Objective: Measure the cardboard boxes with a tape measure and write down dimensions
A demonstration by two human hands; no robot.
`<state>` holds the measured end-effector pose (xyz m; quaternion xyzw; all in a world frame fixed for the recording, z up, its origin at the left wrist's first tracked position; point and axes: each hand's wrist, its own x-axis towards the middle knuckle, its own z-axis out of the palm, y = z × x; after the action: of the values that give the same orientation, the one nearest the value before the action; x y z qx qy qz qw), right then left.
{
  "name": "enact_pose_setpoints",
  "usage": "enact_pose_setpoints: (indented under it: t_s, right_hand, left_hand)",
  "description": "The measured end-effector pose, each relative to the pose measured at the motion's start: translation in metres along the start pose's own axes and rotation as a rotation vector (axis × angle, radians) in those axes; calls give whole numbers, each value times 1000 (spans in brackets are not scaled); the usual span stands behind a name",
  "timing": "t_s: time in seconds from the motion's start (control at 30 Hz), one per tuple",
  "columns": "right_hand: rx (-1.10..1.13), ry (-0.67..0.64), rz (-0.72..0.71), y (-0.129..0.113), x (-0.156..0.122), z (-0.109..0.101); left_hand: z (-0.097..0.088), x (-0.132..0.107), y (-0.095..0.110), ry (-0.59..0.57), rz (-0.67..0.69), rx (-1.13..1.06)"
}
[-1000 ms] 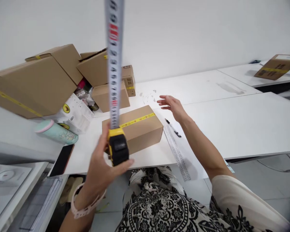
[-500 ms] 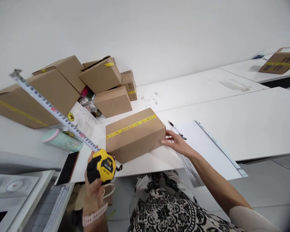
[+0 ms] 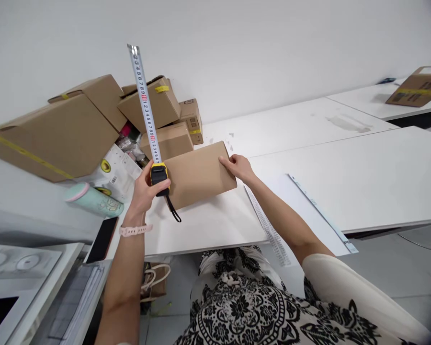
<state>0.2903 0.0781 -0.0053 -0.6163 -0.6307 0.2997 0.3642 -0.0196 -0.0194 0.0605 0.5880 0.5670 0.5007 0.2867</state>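
Note:
My left hand (image 3: 142,192) is closed round a yellow-and-black tape measure (image 3: 159,179), at the left end of a cardboard box (image 3: 197,176). Its white blade (image 3: 147,108) is pulled out and points up and away, past the box. A black wrist strap dangles from the case. With the thumb on the near face and the fingers behind the edge, my right hand (image 3: 240,167) grips the box's right end. The box appears tilted, and its yellow-taped side is out of sight. Whether the case touches the box I cannot tell.
Several cardboard boxes (image 3: 53,134) are stacked at the left by the wall. Near them lie a mint tumbler (image 3: 96,199) and a black phone (image 3: 102,239). A white sheet (image 3: 301,215) overhangs the table's front edge. Another taped box (image 3: 416,88) sits far right.
My left hand has lifted and turned the tape measure, so the blade swung from upper left to nearly upright. The box has been tipped and moved away from me, with my right hand now gripping it.

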Motion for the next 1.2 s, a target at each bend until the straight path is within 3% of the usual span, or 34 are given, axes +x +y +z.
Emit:
enact_pose_setpoints:
  t_s: [0.2, 0.37, 0.5, 0.57, 0.67, 0.8, 0.9, 1.0, 1.13, 1.2]
  right_hand:
    - [-123, 18, 66, -14, 35, 8]
    - [-109, 3, 74, -6, 38, 17]
    - [13, -67, 20, 13, 31, 10]
    - [89, -95, -2, 30, 26, -3]
    - [85, -33, 9, 65, 12, -35]
    - [-119, 40, 82, 117, -20, -86]
    - [-296, 0, 175, 142, -46, -106]
    - [-370, -57, 195, 149, -58, -97]
    - [-455, -102, 117, 140, -48, -57]
    - [-521, -150, 43, 137, -39, -40]
  left_hand:
    - [10, 39, 8, -78, 65, 227]
    - [22, 58, 3, -154, 123, 646]
    - [29, 80, -1, -314, 112, 785]
    - [31, 92, -6, -369, 84, 842]
    - [31, 105, -17, -404, 95, 885]
    - [28, 115, -34, -425, 151, 843]
    - [29, 118, -40, -438, 186, 800]
    - [32, 123, -39, -452, 235, 805]
    - [34, 129, -30, -479, 203, 871]
    - [38, 120, -22, -386, 185, 828]
